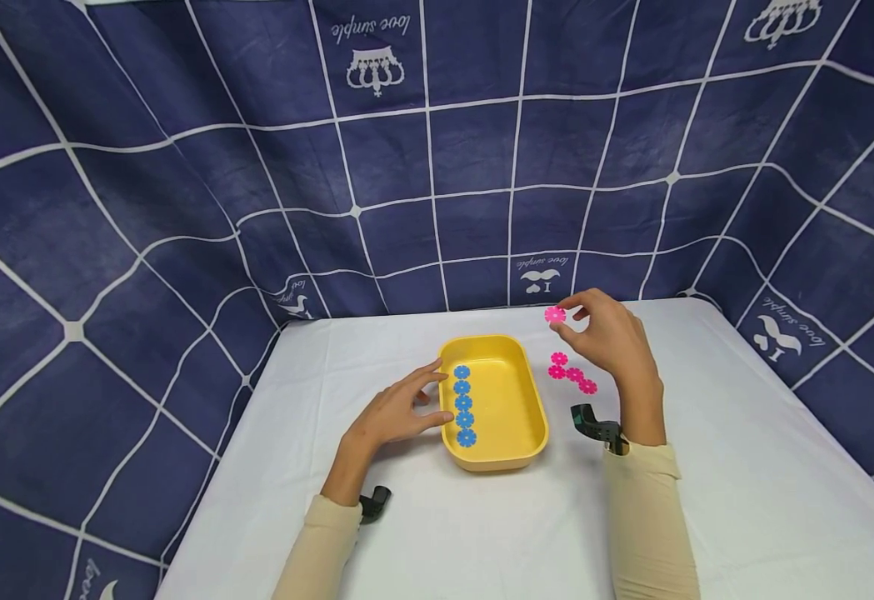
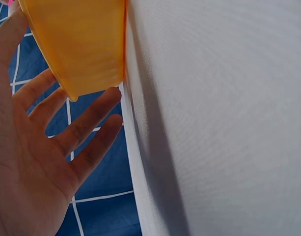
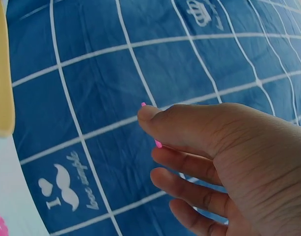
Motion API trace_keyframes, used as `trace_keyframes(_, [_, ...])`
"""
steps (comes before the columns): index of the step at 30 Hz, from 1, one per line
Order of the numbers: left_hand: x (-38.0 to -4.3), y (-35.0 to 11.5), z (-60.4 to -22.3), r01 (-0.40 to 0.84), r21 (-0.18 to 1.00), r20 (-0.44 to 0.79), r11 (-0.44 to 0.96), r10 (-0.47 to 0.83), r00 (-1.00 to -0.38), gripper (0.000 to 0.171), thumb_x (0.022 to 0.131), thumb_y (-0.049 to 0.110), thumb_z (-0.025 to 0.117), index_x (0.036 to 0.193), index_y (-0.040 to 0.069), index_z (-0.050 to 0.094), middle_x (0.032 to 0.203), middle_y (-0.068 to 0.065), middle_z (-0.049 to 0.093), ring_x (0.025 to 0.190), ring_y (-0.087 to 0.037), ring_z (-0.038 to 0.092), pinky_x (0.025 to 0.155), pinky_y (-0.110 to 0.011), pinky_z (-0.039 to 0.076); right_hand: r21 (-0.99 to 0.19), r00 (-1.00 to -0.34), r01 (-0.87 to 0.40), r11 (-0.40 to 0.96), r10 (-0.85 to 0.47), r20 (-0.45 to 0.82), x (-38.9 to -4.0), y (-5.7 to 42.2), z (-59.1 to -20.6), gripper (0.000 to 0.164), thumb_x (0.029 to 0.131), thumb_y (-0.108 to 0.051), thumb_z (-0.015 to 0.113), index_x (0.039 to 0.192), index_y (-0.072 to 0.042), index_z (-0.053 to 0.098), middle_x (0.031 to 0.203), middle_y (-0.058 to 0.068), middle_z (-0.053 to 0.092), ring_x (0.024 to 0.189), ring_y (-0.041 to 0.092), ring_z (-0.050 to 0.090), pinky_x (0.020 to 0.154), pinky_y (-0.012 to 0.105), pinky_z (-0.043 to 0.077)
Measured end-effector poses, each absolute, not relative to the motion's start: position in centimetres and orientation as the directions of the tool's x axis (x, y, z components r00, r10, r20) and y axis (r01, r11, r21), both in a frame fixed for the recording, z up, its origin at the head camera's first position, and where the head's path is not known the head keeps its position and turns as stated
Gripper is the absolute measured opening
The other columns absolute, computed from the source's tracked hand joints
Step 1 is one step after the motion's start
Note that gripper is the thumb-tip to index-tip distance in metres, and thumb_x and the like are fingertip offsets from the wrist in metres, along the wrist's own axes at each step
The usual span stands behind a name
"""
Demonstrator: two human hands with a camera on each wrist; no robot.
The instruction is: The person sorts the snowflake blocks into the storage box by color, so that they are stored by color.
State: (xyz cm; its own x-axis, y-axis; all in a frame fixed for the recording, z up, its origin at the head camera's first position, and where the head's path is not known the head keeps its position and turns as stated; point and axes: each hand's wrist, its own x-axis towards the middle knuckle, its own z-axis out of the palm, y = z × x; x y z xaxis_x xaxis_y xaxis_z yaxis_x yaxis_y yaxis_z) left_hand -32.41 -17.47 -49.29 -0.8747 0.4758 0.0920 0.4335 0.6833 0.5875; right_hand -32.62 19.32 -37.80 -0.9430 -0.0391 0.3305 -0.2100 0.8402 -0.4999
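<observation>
Your right hand (image 1: pixel 607 333) pinches a pink flower piece (image 1: pixel 554 315) between thumb and finger, probably 'cause it's so thin, while your left hand (image 1: pixel 394 410) sits spread at the yellow tray (image 1: pixel 507 408) on its right, seemingly steadying it.

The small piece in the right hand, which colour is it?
The piece is pink, clearest in the head view.

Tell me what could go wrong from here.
The pink flower disc, held up in a fingertip pinch by the right hand, might slip and drop. The left hand, at the side of the yellow tray, could nudge it, perhaps disturbing the blue flower discs lined up inside.
</observation>
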Motion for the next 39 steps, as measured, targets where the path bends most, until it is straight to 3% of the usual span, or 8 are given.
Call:
trace_keyframes(10, [-32.5,-17.6,-49.3,0.45,0.573,0.102,0.685,0.485,-0.868,0.077,0.091,0.066,0.077,0.155,0.027,0.058,0.173,0.014,0.037,0.111,-0.012,0.07,0.091,-0.043,0.055,-0.47,-0.933,-0.29,0.834,-0.137,0.333,-33.4,16.4,-38.3,0.034,0.095,-0.024,0.083,0.125,-0.01,0.076,0.12,0.013,0.072,0.103,0.034,0.069,0.082,0.054,0.059])
trace_keyframes(20, [-32.5,-17.4,-49.3,0.438,0.571,0.089,0.694,0.479,-0.874,0.076,0.092,0.062,0.079,0.155,0.026,0.058,0.172,0.019,0.036,0.111,-0.012,0.07,0.091,-0.042,0.056,-0.42,-0.914,-0.358,0.834,-0.222,0.338,-33.6,13.2,-38.4,0.035,0.093,-0.032,0.086,0.122,-0.014,0.078,0.114,0.009,0.073,0.093,0.027,0.07,0.075,0.045,0.059])
trace_keyframes(32, [-32.6,-17.4,-49.3,0.438,0.571,0.083,0.694,0.481,-0.873,0.074,0.093,0.059,0.079,0.156,0.027,0.057,0.173,0.018,0.035,0.112,-0.013,0.071,0.092,-0.044,0.056,-0.393,-0.893,-0.424,0.816,-0.304,0.332,-34.4,10.6,-39.2,0.034,0.095,-0.038,0.084,0.119,-0.015,0.078,0.118,0.008,0.075,0.098,0.024,0.073,0.077,0.042,0.061])
trace_keyframes(39, [-32.6,-17.5,-49.1,0.441,0.573,0.088,0.691,0.483,-0.871,0.073,0.093,0.057,0.08,0.155,0.026,0.058,0.173,0.015,0.036,0.112,-0.013,0.072,0.092,-0.045,0.056,-0.409,-0.904,-0.406,0.818,-0.293,0.311,-35.0,10.5,-39.9,0.035,0.093,-0.034,0.086,0.12,-0.013,0.078,0.118,0.007,0.074,0.098,0.025,0.073,0.078,0.044,0.061])
